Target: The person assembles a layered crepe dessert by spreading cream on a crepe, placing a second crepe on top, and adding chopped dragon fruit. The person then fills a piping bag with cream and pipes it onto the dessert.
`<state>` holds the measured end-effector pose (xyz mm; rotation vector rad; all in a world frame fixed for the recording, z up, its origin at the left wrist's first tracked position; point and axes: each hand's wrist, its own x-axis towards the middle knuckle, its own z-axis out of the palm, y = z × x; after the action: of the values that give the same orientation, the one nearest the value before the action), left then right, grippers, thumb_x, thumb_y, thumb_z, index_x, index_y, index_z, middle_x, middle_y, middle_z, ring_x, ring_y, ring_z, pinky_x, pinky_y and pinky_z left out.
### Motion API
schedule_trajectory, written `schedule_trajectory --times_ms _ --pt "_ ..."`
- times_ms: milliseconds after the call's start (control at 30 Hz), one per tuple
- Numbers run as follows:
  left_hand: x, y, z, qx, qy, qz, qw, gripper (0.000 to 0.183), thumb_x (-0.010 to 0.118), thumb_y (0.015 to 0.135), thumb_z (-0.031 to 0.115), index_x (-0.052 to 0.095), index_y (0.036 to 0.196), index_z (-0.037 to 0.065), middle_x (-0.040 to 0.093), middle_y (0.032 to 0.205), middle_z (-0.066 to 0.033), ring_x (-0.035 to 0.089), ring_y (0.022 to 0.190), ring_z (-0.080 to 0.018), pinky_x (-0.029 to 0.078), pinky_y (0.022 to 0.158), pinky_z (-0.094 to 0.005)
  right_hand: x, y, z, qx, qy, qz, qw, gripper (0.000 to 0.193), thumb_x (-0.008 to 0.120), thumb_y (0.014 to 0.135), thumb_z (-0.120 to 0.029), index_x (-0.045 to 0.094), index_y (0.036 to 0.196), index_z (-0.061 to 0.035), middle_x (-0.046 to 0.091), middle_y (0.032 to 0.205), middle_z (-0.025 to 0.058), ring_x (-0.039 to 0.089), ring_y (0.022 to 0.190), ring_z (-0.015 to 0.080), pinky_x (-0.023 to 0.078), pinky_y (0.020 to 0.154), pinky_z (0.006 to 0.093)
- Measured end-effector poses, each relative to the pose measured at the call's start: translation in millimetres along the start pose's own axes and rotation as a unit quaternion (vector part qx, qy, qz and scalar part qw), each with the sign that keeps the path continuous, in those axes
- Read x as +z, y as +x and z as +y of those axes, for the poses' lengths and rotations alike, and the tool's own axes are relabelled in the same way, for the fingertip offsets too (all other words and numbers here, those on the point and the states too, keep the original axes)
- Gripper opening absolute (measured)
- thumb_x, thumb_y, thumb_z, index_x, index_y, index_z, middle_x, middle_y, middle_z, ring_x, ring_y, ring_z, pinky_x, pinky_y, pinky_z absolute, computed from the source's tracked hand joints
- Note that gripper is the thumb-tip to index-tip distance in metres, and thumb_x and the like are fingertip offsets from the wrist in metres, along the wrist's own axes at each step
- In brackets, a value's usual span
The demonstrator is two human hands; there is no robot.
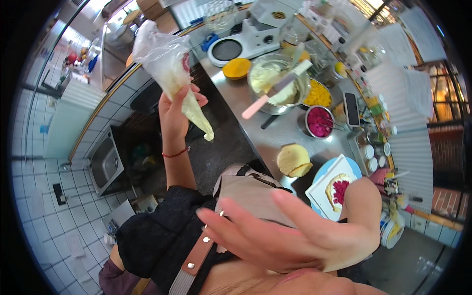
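Note:
My left hand (175, 110) grips a clear plastic piping bag (164, 66) out over the floor, left of the worktop. Pale cream fills its lower part, and a small blob shows at the downward-pointing tip. My right hand (290, 231) is raised close to the camera, fingers apart, with nothing in it. Its wrist partly covers a white square board (317, 193) on a round blue stand (322, 175). On that board lies a cream-edged cake layer (327, 189) topped with magenta fruit cubes (339, 191). Beside it rest pale round sponge pieces (293, 158).
On the steel worktop (231, 91) stand a metal bowl of cream (280, 109) with a pink-handled spatula (256, 105) across it, a bowl of magenta fruit (319, 123), yellow cubes (318, 93) and a white scale (246, 43). Jars (368, 151) line the right; a sink (106, 164) is left.

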<state>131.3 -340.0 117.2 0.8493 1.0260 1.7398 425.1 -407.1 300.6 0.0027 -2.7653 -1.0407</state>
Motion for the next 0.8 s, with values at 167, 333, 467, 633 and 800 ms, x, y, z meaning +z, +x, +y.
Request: schedule_trajectory --times_ms 167,333,467,633,800 --pt "-0.7 25.7 -13.4 0.005 -0.038 0.023 0.999 0.029 0.06 0.094 0.014 0.057 0.116 -0.005 0.064 0.088 -0.0129 0.066 0.072 -0.0231 0.059 0.067 -0.0388 31.3 21.8 22.8 -0.057 0.05 0.17 0.983 0.05 0.043 0.092 -0.02 0.041 0.136 0.0032 0.05 0.137 0.0185 0.049 0.122 0.0252 0.047 0.092 0.0405" --pt "-23.0 19.0 -6.1 0.039 -0.052 0.017 0.998 0.029 0.058 0.095 0.013 0.056 0.118 -0.005 0.064 0.095 -0.0131 0.066 0.079 -0.0242 0.057 0.072 -0.0404 51.9 44.1 26.8 -0.083 0.135 0.238 0.958 0.039 0.052 0.086 -0.022 0.051 0.121 -0.005 0.055 0.12 0.0098 0.052 0.109 0.0198 0.044 0.084 0.0372" --pt "6.2 15.3 -12.7 0.025 -0.052 -0.008 0.998 0.029 0.058 0.095 0.013 0.055 0.117 -0.005 0.064 0.093 -0.0124 0.067 0.078 -0.0234 0.057 0.073 -0.0385 36.1 16.9 18.1 -0.036 0.115 0.208 0.971 0.031 0.06 0.081 -0.024 0.059 0.109 -0.0115 0.059 0.107 0.0029 0.055 0.099 0.0154 0.042 0.078 0.0345" --pt "1.5 13.7 -7.8 0.039 0.025 0.018 0.999 0.028 0.058 0.095 0.014 0.055 0.116 -0.004 0.063 0.093 -0.0105 0.068 0.077 -0.0191 0.057 0.072 -0.033 41.3 -33.6 -2.7 0.123 0.094 0.312 0.937 0.021 0.069 0.074 -0.026 0.07 0.094 -0.0197 0.064 0.09 -0.0057 0.058 0.086 0.01 0.04 0.07 0.0312" --pt "-7.3 1.0 4.6 0.051 0.095 0.064 0.992 0.027 0.057 0.095 0.013 0.055 0.117 -0.003 0.063 0.093 -0.0098 0.068 0.079 -0.0167 0.056 0.074 -0.0295 144.0 -88.1 -58.2 0.503 0.418 0.357 0.667 0.011 0.066 0.073 -0.002 0.057 0.077 -0.0061 0.052 0.07 0.0043 0.049 0.067 0.0197 0.037 0.059 0.0325"
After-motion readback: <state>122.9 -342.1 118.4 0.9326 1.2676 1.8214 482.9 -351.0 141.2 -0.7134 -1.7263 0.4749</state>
